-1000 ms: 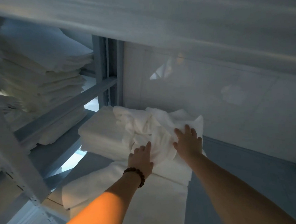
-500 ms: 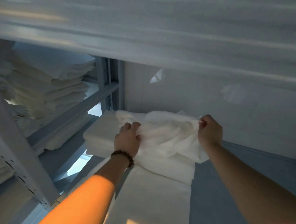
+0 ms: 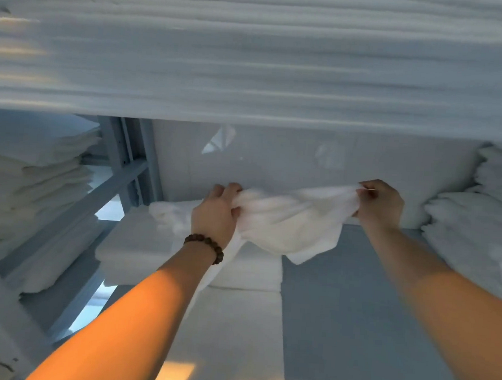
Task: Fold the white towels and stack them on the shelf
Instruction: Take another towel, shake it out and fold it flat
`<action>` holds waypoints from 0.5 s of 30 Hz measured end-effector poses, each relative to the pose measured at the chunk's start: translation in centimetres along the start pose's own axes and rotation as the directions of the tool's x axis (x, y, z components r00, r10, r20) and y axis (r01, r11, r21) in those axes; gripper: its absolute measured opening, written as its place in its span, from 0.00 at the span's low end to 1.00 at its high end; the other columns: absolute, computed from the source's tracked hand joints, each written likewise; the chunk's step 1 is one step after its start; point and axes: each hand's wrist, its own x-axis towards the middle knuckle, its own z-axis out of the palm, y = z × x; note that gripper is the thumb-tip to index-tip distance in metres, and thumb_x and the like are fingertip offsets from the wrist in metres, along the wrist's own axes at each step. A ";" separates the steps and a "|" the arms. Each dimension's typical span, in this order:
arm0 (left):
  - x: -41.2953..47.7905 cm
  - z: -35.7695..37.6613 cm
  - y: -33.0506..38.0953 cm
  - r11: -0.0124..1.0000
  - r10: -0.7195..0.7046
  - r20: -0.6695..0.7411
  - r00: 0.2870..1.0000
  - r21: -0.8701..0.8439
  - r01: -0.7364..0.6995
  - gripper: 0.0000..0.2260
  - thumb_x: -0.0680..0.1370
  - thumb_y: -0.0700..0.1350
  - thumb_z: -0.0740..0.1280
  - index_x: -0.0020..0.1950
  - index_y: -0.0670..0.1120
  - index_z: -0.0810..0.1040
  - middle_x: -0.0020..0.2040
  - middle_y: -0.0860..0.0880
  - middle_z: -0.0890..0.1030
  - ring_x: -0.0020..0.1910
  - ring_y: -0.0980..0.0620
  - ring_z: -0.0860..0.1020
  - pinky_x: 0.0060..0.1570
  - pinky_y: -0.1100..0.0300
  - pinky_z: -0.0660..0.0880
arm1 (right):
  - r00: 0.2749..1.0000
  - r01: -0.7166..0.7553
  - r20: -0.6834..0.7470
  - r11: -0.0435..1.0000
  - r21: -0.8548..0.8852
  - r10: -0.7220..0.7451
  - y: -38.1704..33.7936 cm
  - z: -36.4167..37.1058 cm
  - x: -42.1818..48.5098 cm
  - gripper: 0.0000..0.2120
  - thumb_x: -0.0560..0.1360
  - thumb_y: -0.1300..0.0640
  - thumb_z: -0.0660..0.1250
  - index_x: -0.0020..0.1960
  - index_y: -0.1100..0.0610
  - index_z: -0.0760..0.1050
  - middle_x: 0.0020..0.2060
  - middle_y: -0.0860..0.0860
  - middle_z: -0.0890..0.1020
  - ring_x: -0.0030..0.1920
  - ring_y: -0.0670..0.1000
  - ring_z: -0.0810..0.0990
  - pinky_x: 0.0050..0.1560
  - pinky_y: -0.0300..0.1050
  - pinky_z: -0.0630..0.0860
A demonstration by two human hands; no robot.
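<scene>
A loose white towel hangs stretched between my two hands above the shelf board. My left hand, with a bead bracelet on the wrist, grips the towel's left end in curled fingers. My right hand pinches the towel's right corner, held a little higher. Under the towel lies a low stack of folded white towels, and another folded towel lies in front of it on the board.
A tall pile of folded towels fills the neighbouring bay on the left behind a grey shelf post. More white towels are heaped at the right. The upper shelf's stacked linen overhangs close above. A white wall closes the back.
Both hands took hold of the crumpled towel on the stack, lifted it and pulled it apart sideways. My right hand moved far right and up. The view shifted right.
</scene>
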 end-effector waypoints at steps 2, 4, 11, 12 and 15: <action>0.3 0.2 2.2 0.999 0.052 0.011 0.999 -0.016 -0.052 0.14 0.75 0.41 0.63 0.60 0.52 0.69 0.54 0.47 0.72 0.44 0.42 0.76 0.35 0.54 0.69 | 0.998 -0.046 -0.036 0.999 0.009 0.046 1.1 -2.4 0.5 0.10 0.74 0.62 0.62 0.50 0.58 0.81 0.46 0.60 0.83 0.46 0.62 0.82 0.48 0.60 0.80; 0.6 0.6 4.5 0.993 0.113 0.011 0.994 -0.015 -0.113 0.14 0.75 0.41 0.63 0.60 0.51 0.70 0.54 0.47 0.72 0.47 0.43 0.75 0.36 0.52 0.72 | 0.995 -0.079 -0.063 0.997 0.025 0.080 2.4 -4.8 1.1 0.09 0.74 0.61 0.62 0.50 0.58 0.80 0.46 0.60 0.83 0.45 0.62 0.82 0.48 0.60 0.80; 1.7 3.3 14.2 0.972 0.232 -0.032 0.972 -0.036 -0.233 0.16 0.75 0.40 0.63 0.61 0.50 0.71 0.55 0.47 0.74 0.53 0.45 0.73 0.38 0.53 0.72 | 0.984 -0.116 -0.124 0.990 0.074 0.125 7.2 -13.1 4.1 0.08 0.74 0.61 0.62 0.44 0.57 0.79 0.39 0.59 0.82 0.41 0.62 0.82 0.44 0.57 0.80; 1.8 3.9 15.7 0.969 0.241 -0.037 0.970 -0.052 -0.243 0.16 0.75 0.39 0.63 0.61 0.50 0.71 0.54 0.47 0.74 0.53 0.45 0.73 0.38 0.53 0.73 | 0.986 -0.112 -0.121 0.993 0.044 0.116 8.2 -14.5 4.7 0.08 0.74 0.61 0.61 0.43 0.58 0.79 0.38 0.59 0.82 0.42 0.62 0.81 0.44 0.56 0.80; 2.0 6.2 20.2 0.962 0.255 -0.050 0.966 -0.085 -0.259 0.16 0.74 0.38 0.63 0.61 0.49 0.69 0.53 0.47 0.74 0.51 0.45 0.74 0.37 0.55 0.70 | 0.983 -0.148 -0.101 0.988 0.029 0.151 11.1 -18.3 6.6 0.08 0.75 0.60 0.61 0.45 0.59 0.79 0.38 0.60 0.83 0.42 0.63 0.82 0.46 0.63 0.79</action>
